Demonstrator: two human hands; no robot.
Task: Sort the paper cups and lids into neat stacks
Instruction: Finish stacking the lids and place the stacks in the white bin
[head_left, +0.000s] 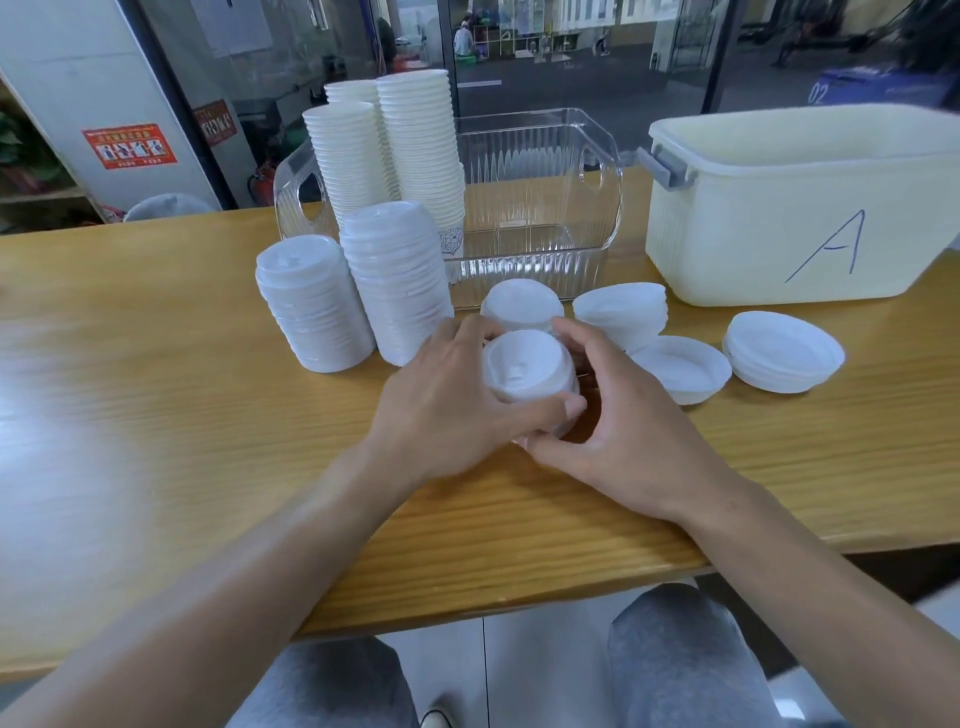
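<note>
White plastic everywhere on this wooden surface (156, 364). Far left stands a short lid stack (311, 306), touching a taller lid stack (397, 280) that leans a little to the right. Behind them, cup stacks (384, 150) rise from the left end of a clear ribbed bin (540, 208).

Centre stage: the left hand (452, 395) and the right hand (618, 431) wrap a small bundle of lids (527, 371) from either side, fingers curled round it, thumbs meeting at the front. Just behind it sits another small lid pile (522, 304).

Moving right, tilted lids (621, 312) lie askew, then a single upturned lid (680, 366), then a low pile of upturned lids (782, 351). Far right, a cream tub marked A (800, 218).

The risks: the leaning tall stack sits just beside the left hand's knuckles, so a nudge could topple it into its neighbour. The bundle could also splay if the squeeze is uneven, since these lids likely slide on each other.

Hard to tell: whether the bundle rests on the surface or is lifted, how many lids it holds, and what the tub contains. The tub's right end is cut off.
</note>
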